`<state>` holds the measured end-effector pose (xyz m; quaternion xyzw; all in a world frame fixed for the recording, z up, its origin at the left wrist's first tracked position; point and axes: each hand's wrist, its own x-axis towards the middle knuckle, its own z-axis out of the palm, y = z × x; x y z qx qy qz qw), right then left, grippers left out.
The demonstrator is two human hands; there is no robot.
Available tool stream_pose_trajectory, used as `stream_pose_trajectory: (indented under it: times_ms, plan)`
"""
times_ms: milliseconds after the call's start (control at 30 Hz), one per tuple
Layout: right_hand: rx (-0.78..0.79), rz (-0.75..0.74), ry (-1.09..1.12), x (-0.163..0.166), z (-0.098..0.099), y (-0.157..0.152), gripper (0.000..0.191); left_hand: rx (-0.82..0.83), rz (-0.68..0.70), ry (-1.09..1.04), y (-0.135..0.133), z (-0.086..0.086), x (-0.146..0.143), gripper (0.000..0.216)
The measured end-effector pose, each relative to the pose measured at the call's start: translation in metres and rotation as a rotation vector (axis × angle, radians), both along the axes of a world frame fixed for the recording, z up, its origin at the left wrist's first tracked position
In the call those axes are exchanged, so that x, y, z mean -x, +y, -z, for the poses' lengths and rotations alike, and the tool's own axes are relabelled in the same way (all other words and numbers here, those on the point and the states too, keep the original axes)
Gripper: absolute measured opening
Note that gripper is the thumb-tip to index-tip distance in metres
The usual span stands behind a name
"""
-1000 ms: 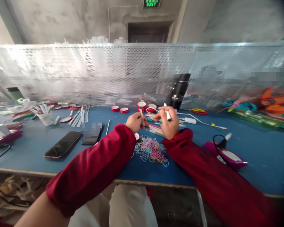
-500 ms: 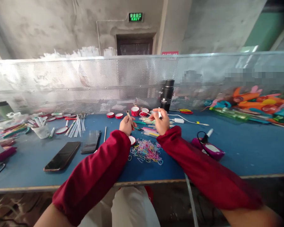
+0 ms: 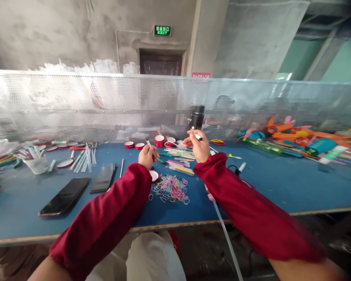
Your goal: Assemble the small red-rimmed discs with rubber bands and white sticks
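Note:
My left hand [image 3: 146,158] is closed on a thin, flat wooden stick [image 3: 149,144] that pokes up past the fingers. To its right, my right hand [image 3: 201,149] grips a white marker [image 3: 197,137] with a black end, held above the table and apart from the stick. Small colourful rubber bands [image 3: 171,189] lie heaped below and between the hands. A red-edged round piece with a white face [image 3: 153,176] sits by my left wrist. Behind the bands are pink and yellow pens [image 3: 179,167] and scattered wooden sticks [image 3: 181,153].
Red tape rolls [image 3: 159,141] and a black bottle [image 3: 197,117] stand near the perforated metal screen [image 3: 117,105]. Two phones, one black phone [image 3: 64,197] nearest, lie left of my arm. Further left is a white cup of markers [image 3: 36,164]; orange inflatables [image 3: 298,134] are piled at right.
The view has turned slightly right, so the table things appear shifted left. My left hand still holds the stick and my right hand the marker, its black end now pointing more to the right.

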<state>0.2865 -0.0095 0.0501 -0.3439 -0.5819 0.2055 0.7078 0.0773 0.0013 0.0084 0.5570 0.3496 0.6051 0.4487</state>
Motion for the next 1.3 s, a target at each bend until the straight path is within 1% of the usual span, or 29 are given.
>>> stream_pose_trajectory:
  times_ms: [67, 167, 267, 367, 467, 567, 633, 733, 833, 900, 933, 1000, 1067, 1133, 1200, 1300]
  plan:
    - [0.01, -0.026, -0.027, 0.0, 0.004, -0.006, 0.033, -0.004, 0.0, -0.033, 0.001, 0.003, 0.0, 0.018]
    - [-0.001, -0.028, -0.13, 0.0, 0.005, -0.019, 0.024, 0.01, 0.004, -0.095, 0.003, 0.005, 0.0, 0.019]
    - [-0.033, 0.0, -0.234, 0.0, 0.002, -0.037, 0.019, 0.032, -0.003, -0.152, 0.002, -0.003, 0.002, 0.019]
    - [-0.046, -0.004, -0.311, 0.004, 0.001, -0.055, 0.02, 0.04, -0.03, -0.253, 0.0, -0.025, 0.009, 0.019]
    - [-0.051, -0.002, -0.402, 0.012, 0.005, -0.074, 0.02, 0.012, 0.033, -0.394, -0.007, -0.054, 0.025, 0.018]
    - [-0.043, 0.014, -0.495, 0.019, 0.012, -0.089, 0.022, 0.024, 0.032, -0.497, -0.017, -0.081, 0.046, 0.018]
    - [-0.037, 0.021, -0.553, 0.022, 0.017, -0.097, 0.024, 0.032, 0.007, -0.549, -0.02, -0.094, 0.059, 0.019]
    - [-0.032, 0.01, -0.608, 0.027, 0.022, -0.107, 0.025, 0.007, -0.009, -0.614, -0.018, -0.106, 0.07, 0.02]
    - [-0.015, -0.054, -0.651, 0.044, 0.026, -0.12, 0.025, -0.006, -0.03, -0.638, -0.01, -0.112, 0.072, 0.02]
    - [0.017, -0.139, -0.701, 0.063, 0.031, -0.131, 0.027, 0.004, -0.046, -0.634, -0.005, -0.115, 0.073, 0.019]
    - [0.017, -0.181, -0.719, 0.075, 0.034, -0.137, 0.029, 0.007, -0.052, -0.63, -0.003, -0.117, 0.074, 0.019]
    - [0.011, -0.221, -0.775, 0.099, 0.044, -0.148, 0.039, -0.001, -0.064, -0.626, 0.001, -0.119, 0.08, 0.016]
    - [0.022, -0.209, -0.827, 0.121, 0.055, -0.156, 0.047, -0.028, -0.085, -0.633, 0.002, -0.119, 0.089, 0.013]
    - [0.046, -0.15, -0.879, 0.139, 0.065, -0.161, 0.053, -0.044, -0.108, -0.643, 0.003, -0.119, 0.099, 0.012]
    - [0.037, -0.104, -0.904, 0.153, 0.074, -0.163, 0.059, -0.042, -0.157, -0.664, 0.004, -0.117, 0.108, 0.012]
    - [0.041, -0.091, -0.927, 0.166, 0.081, -0.163, 0.056, -0.046, -0.172, -0.68, 0.008, -0.113, 0.113, 0.015]
